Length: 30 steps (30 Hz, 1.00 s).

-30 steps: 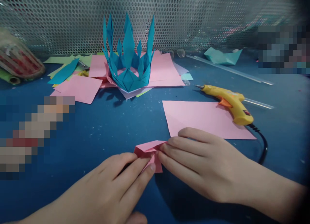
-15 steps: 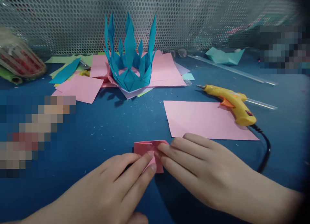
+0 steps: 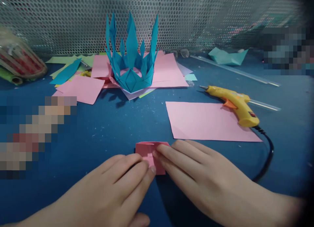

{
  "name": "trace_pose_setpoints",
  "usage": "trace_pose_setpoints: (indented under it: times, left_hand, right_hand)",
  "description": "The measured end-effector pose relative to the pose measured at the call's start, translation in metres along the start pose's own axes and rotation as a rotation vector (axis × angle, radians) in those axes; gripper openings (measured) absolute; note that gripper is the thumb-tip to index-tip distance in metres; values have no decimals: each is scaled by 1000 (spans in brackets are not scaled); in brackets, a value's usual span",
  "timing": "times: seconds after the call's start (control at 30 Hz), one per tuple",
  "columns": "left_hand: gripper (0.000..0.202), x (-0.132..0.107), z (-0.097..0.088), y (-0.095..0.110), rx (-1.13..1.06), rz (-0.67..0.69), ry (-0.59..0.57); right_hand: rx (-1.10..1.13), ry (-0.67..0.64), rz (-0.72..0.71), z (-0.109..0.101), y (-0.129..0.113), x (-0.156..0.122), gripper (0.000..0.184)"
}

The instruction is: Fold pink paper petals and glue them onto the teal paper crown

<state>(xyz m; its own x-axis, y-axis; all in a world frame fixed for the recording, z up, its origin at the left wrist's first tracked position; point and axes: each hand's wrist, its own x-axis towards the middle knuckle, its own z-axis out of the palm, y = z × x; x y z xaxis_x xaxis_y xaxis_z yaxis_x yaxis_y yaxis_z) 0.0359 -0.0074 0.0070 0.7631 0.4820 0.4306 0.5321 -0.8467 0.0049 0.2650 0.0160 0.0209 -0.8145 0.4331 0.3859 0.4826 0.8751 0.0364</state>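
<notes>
A small folded piece of pink paper (image 3: pixel 142 149) lies on the blue table in front of me, with fold lines near its middle. My left hand (image 3: pixel 117 181) presses on its lower left part, fingers together and fingertips bent down onto it. On its right side, the fingers of my right hand (image 3: pixel 193 168) are closed together, fingertips on the paper. Both hands cover part of its surface. Beyond my right hand lies a flat pink sheet (image 3: pixel 196 120). A yellow glue gun (image 3: pixel 233 102) with an orange trigger rests on that sheet's right end.
A blue folded paper crown (image 3: pixel 132 78) stands at the back on pink sheets (image 3: pixel 169 69). Glue sticks (image 3: pixel 235 69) and a teal paper boat (image 3: pixel 228 57) lie at back right. A clear jar (image 3: pixel 22 60) lies at left. Perforated metal mesh (image 3: pixel 171 20) closes the back.
My left fingertips have drawn back slightly to the lower left, showing more of the folded paper's middle. My right fingertips have shifted slightly left on it. The paper has hardly moved.
</notes>
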Motion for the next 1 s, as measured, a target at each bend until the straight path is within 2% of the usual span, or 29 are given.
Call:
trace_pose_setpoints:
  times: [0.2,0.33,0.5,0.67,0.77,1.0]
  left_hand:
    - [26,3,-6,-5,5,-26,-40]
    - [35,0,-8,-9,39,1,-111]
    - [37,-1,-8,-13,72,22,-115]
    - [30,11,-10,-18,108,32,-90]
    - [29,16,-12,-20,147,19,-74]
    - [34,15,-14,-26,150,7,-121]
  right_hand:
    - [3,-1,4,-1,0,1,52]
    - [29,-40,0,1,-1,-2,43]
    - [33,-27,20,3,-1,-1,40]
    - [65,74,141,10,-7,-3,31]
    - [66,90,174,12,-9,-5,29]
    - [45,68,148,10,-9,-3,30]
